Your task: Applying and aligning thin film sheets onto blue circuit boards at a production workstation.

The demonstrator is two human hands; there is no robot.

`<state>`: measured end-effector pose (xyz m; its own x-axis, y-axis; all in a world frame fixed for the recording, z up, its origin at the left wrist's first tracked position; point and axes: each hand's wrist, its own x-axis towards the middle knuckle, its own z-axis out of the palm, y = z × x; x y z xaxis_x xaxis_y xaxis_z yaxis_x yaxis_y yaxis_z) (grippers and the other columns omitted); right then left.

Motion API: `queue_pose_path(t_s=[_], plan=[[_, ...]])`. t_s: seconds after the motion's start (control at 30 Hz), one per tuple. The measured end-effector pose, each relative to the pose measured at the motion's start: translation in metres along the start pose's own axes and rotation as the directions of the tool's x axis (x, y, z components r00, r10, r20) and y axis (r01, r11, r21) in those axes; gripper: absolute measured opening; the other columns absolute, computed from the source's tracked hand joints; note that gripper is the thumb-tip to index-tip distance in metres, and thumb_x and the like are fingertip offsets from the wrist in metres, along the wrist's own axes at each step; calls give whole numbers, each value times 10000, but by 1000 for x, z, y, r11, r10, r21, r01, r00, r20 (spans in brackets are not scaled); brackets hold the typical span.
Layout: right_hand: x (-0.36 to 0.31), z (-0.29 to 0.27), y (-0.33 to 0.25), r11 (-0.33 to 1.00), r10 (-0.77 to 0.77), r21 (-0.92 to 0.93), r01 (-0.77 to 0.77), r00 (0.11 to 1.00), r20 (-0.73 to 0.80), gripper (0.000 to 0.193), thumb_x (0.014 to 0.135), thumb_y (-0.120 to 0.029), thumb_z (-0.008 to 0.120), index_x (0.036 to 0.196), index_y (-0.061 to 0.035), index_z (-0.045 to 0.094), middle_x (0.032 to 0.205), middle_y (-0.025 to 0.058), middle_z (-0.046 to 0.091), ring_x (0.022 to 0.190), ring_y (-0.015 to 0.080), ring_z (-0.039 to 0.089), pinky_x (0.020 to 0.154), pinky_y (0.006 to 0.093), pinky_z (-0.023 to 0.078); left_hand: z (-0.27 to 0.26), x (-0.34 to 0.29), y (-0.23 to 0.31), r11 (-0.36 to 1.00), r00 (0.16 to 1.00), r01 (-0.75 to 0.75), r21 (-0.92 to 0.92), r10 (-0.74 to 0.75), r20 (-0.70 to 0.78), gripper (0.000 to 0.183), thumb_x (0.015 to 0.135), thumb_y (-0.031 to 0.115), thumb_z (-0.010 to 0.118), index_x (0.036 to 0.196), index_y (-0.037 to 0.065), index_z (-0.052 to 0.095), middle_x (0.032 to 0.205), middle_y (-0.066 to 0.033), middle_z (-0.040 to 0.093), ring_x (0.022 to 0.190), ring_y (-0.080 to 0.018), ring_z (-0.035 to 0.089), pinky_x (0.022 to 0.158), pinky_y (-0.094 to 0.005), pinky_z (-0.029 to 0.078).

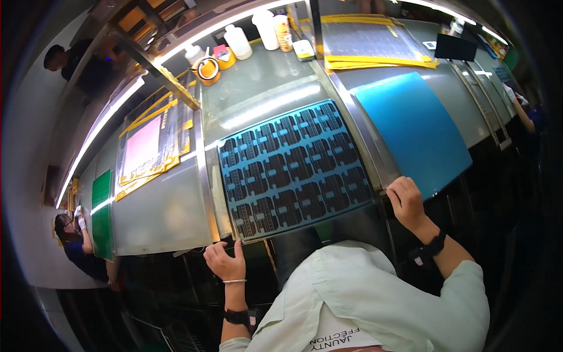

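A blue panel (312, 154) with rows of black, blocky patterns lies flat on the lit table in front of me, its near edge at the table's front. My left hand (226, 261) is by the panel's near left corner, thumb apart from loosely bent fingers, with nothing visible in it. At the near right, my right hand (406, 200) has its fingers drawn together at the end of a metal rail (375, 154), beside the panel's corner. Whatever those fingertips may pinch is too small to make out. A plain blue sheet (413, 132) lies right of the rail.
White bottles (237, 42) and an orange tape roll (207, 68) stand at the back. Yellow-edged sheets are stacked at left (142, 146) and far right (375, 44). A green board (102, 214) lies far left, near a gloved person (79, 243). Another person (526, 114) works far right.
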<state>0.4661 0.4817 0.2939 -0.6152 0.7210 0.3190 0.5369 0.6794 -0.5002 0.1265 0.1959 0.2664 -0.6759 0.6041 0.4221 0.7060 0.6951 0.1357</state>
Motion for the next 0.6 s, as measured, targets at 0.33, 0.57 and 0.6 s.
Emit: queue_pose_path(t_s=[0.33, 0.57, 0.6], plan=[[-23, 39, -12, 805, 525, 207, -556, 830, 186, 271, 784, -306, 645, 722, -51, 576, 642, 130, 597, 626, 316, 586, 571, 380, 440, 23, 72, 162, 625, 679, -582, -520, 726, 112, 476, 793, 221, 630, 1246, 139, 509, 1402, -103, 348, 1328, -338, 245, 1047, -495, 230], [-14, 41, -23, 804, 543, 205, -558, 830, 127, 227, 791, -218, 614, 673, -33, 555, 593, 112, 581, 553, 276, 579, 525, 359, 428, 86, 69, 231, 669, 647, -628, -398, 733, 210, 563, 892, 472, 409, 1389, 223, 319, 1475, -69, 207, 1373, -296, 116, 1085, -516, 88], [-11, 38, -26, 730, 565, 337, -594, 803, 191, 217, 796, -188, 605, 665, -26, 545, 567, 90, 570, 508, 220, 564, 493, 327, 419, 88, 70, 231, 668, 649, -627, -402, 733, 205, 570, 897, 486, 383, 1399, 230, 299, 1477, -62, 204, 1374, -285, 112, 1088, -511, 66]])
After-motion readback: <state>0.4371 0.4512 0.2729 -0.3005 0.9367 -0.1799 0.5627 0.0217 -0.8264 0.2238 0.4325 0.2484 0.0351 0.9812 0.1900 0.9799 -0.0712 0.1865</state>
